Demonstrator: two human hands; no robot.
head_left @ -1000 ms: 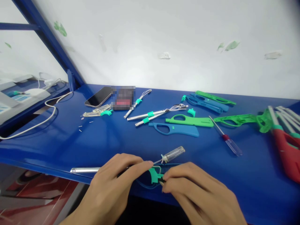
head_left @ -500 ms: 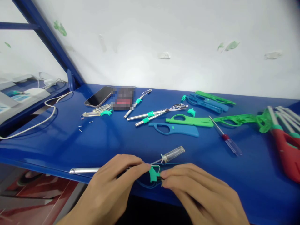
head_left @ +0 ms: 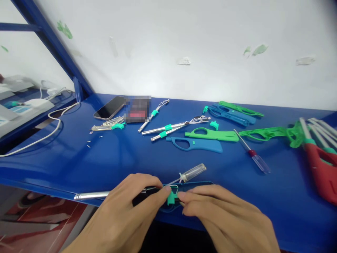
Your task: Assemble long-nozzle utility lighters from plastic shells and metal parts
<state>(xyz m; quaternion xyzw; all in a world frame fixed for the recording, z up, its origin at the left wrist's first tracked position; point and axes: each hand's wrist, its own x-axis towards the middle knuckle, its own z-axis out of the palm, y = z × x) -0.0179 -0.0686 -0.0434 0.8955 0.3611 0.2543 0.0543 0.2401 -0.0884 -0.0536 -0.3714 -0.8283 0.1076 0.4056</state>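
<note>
Head view: at near centre, a teal piece point(head_left: 171, 199) sits at an open blue shell point(head_left: 201, 183), uncovered; a clear tank point(head_left: 194, 173) lies outside. Left hand's point(head_left: 123, 211) thumb and index look apart; right hand's point(head_left: 229, 214) fingertips bunch beside the piece, grip unclear.

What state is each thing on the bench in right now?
Left hand: bent, fingertips at teal part
Right hand: bent, fingertips at teal part
Teal part: between both hands' fingertips
Blue shell: open, partly hidden
Clear reservoir: lying tilted, fill unclear
Phone: screen dark
Screwdriver: lying unheld
White cable: loosely curved
</note>
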